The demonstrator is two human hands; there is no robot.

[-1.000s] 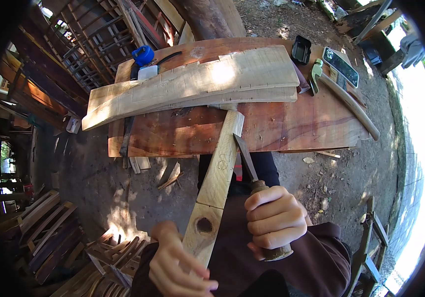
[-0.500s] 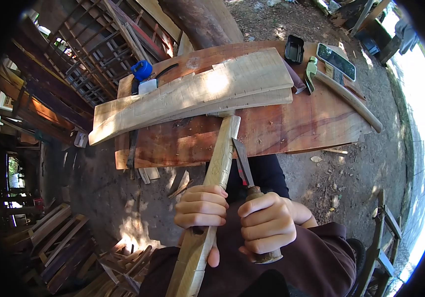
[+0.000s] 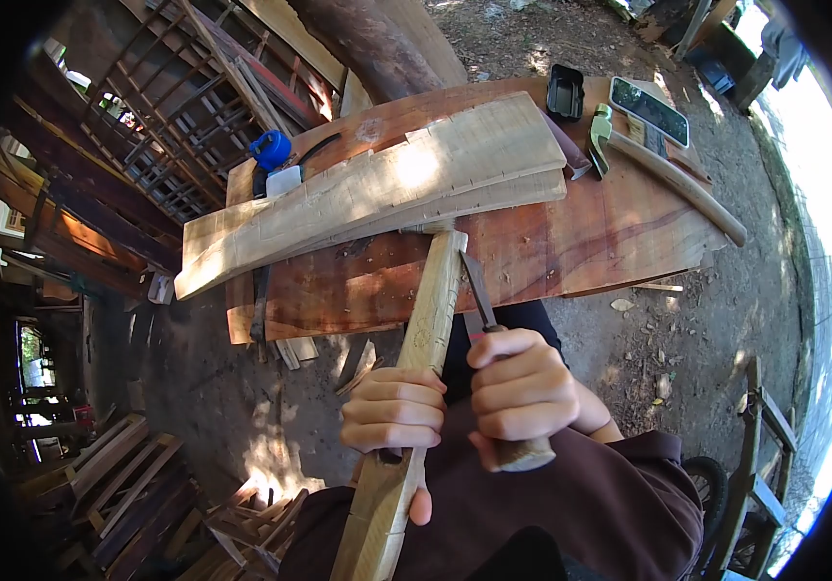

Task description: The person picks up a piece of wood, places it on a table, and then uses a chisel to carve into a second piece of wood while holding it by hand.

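Sunlight falls in patches across a reddish-brown wooden surface (image 3: 532,257), where a person in a dark brown top (image 3: 581,504) grips a pale wooden bar (image 3: 430,315) in the left hand (image 3: 394,412) and a chisel (image 3: 475,289) in the right hand (image 3: 524,387). The bar slants away from the near side, its far end above the surface and just beside a stack of pale boards (image 3: 368,198). The left hand's fingers wrap over the bar, partly covering a dark hole (image 3: 391,454). The right hand is closed around the chisel's wooden handle, its butt showing below the fist; the blade points to the far side, its tip at the bar's right edge, though whether the two touch cannot be told. On the surface's far right lie a hammer (image 3: 677,184) with a green head, a phone (image 3: 649,110) and an open black case (image 3: 564,93). A blue cap (image 3: 270,149) and a white block (image 3: 283,181) sit at the far left, behind the boards. Wooden frames (image 3: 135,474) crowd the near left; part of a wheel (image 3: 710,489) shows at the near right.
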